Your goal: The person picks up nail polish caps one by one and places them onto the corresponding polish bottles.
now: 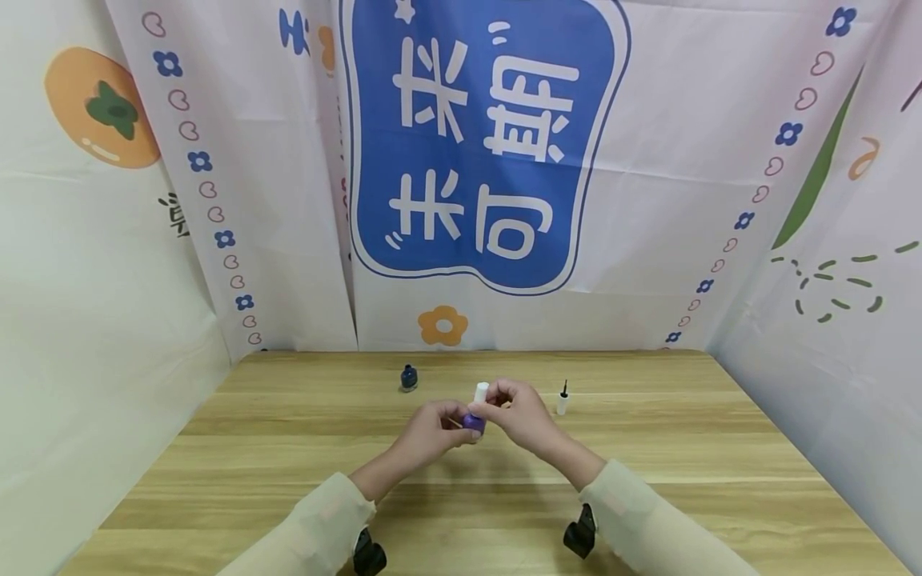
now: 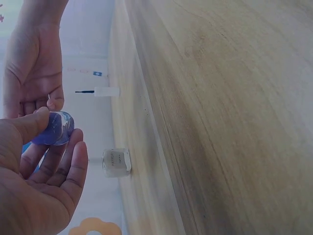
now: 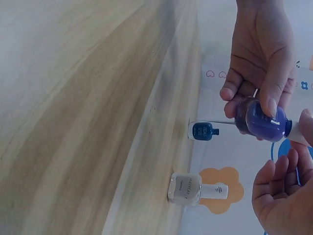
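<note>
In the head view my left hand point(image 1: 426, 433) holds a purple nail polish bottle point(image 1: 473, 423) between thumb and fingers, tilted slightly above the table. My right hand point(image 1: 524, 413) pinches the white cap point(image 1: 481, 393) at the bottle's top. A bit of the neck point(image 3: 288, 128) shows below the cap in the right wrist view; whether the cap is screwed down I cannot tell. Behind the hands stands a dark blue nail polish bottle point(image 1: 409, 378) without its cap. To the right, a white brush cap point(image 1: 563, 402) stands with its dark brush pointing up.
A clear nail polish bottle point(image 3: 186, 189) with a white cap stands on the wooden table point(image 1: 288, 456); the hands hide it in the head view. Printed cloth point(image 1: 648, 104) hangs at the table's back edge and along both sides.
</note>
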{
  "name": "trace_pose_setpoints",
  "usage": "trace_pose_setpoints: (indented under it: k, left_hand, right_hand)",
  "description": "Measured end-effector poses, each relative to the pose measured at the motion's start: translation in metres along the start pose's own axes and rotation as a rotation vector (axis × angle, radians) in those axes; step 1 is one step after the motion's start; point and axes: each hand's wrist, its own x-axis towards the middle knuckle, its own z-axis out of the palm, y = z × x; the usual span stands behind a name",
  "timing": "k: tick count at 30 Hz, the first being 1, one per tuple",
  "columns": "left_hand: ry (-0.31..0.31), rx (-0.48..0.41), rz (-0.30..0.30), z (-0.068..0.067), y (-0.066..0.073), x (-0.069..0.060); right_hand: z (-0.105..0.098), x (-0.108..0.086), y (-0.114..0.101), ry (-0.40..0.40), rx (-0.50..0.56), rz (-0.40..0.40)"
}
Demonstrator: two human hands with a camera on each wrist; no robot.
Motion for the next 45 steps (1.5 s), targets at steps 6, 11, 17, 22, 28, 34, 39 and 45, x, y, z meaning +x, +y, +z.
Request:
trace_pose_setpoints:
  k: [6,11,17,22,28,34,39,45]
  left_hand:
    - [0.005,0.021,0.019,0.001,-0.002,0.0]
    - [0.004,0.033,0.022,0.0,-0.003,0.0]
    - [0.0,-0.002,-0.007,-0.004,-0.003,0.004]
    - [-0.009,-0.006,0.001,-0.007,-0.003,0.004]
    - [-0.022,0.001,0.0,-0.007,-0.006,0.005]
    - [-0.02,-0.01,0.0,-0.006,-0.007,0.004]
    - [-0.018,-0.015,-0.007,-0.006,-0.006,0.004]
    - [-0.01,-0.008,-0.006,-0.005,-0.005,0.004]
  right_hand:
    - [0.006,-0.002,0.001,0.039,0.013,0.028]
    - [0.006,-0.003,-0.001,0.046,0.002,0.03]
    - [-0.008,0.001,-0.002,-0.071,0.008,-0.024]
    - [-0.017,0.005,-0.002,-0.2,0.039,-0.071]
    - [-0.018,0.004,-0.004,-0.223,0.069,-0.067]
    - [-0.014,0.003,-0.002,-0.162,0.047,-0.047]
    - [-0.008,0.004,-0.001,-0.107,0.053,-0.044]
    - [0.001,-0.001,-0.006,-0.052,0.082,-0.026]
